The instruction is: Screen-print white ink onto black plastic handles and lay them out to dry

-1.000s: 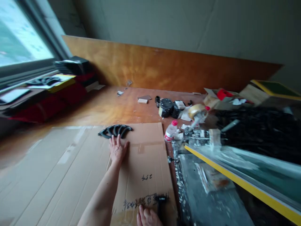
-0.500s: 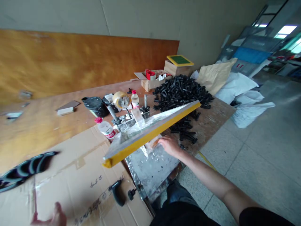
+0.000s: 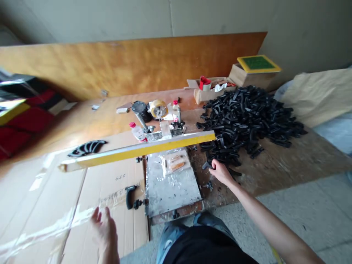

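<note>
My right hand (image 3: 219,171) is closed around one end of a black plastic handle (image 3: 206,165) at the near edge of a large pile of similar black handles (image 3: 242,117). Fingers apart and holding nothing, my left hand (image 3: 103,227) hovers over the cardboard sheet (image 3: 110,198). A single black handle (image 3: 129,198) lies on the cardboard close by. Between the hands is a grey metal base plate (image 3: 173,194) with an orange-brown, handle-shaped holder (image 3: 176,164) on it. A yellow-edged printing screen (image 3: 148,148) is tilted up above this plate.
Behind the screen stand a metal clamp (image 3: 154,135), a tape roll (image 3: 159,109), a black tub (image 3: 140,110) and two red-capped bottles (image 3: 136,131). A row of curved black handles (image 3: 89,147) lies on the left cardboard. An open carton (image 3: 203,96) sits at the back.
My right hand has moved from the holder to the pile, where it grips a handle. My left hand has come further into view. The view has turned left.
</note>
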`<state>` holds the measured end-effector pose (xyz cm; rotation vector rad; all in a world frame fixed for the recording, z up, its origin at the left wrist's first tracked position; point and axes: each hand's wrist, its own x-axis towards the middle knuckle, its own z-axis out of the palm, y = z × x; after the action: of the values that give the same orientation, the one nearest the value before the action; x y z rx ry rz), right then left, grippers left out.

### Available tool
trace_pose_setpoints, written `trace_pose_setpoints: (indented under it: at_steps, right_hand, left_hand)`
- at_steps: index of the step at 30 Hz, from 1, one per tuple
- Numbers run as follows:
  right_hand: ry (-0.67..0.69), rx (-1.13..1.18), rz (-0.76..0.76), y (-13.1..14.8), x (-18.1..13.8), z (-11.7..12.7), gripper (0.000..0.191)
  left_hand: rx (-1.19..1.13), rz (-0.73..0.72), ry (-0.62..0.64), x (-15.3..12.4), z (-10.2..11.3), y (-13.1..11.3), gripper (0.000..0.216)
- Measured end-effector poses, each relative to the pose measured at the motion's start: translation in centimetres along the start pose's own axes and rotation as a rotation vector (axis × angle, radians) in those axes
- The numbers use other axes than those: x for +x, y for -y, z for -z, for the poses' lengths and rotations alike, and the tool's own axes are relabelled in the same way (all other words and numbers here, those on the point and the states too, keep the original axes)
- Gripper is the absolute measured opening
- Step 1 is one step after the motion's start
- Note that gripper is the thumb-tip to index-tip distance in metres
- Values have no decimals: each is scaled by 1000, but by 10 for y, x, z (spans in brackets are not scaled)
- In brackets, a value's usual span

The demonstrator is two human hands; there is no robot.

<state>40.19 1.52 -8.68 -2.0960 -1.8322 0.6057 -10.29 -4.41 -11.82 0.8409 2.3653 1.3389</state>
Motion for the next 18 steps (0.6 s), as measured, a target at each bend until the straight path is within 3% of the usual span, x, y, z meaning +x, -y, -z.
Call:
trace_pose_setpoints:
  at_steps: [3,7,10,13,18]
  right_hand:
    - [-79,167,350,50,29,-5,4]
    - [47,185,729,111,53,-34,16]
    - [124,72,773,132,57,-58,24]
    - [105,6,724,137,56,-71,30]
    - [128,-28,720,140,61,-63,29]
  left_hand:
    - [-92,61,-31,-17,-18,-29,54]
    - [-211,-58,33,-32,-41,-72,56]
    - [-244,-133,92,-34,-52,-98,53]
    - [-273,-199,133,-28,-56,-121,50]
    - [-323,-301,168,-8,-59,-167,44]
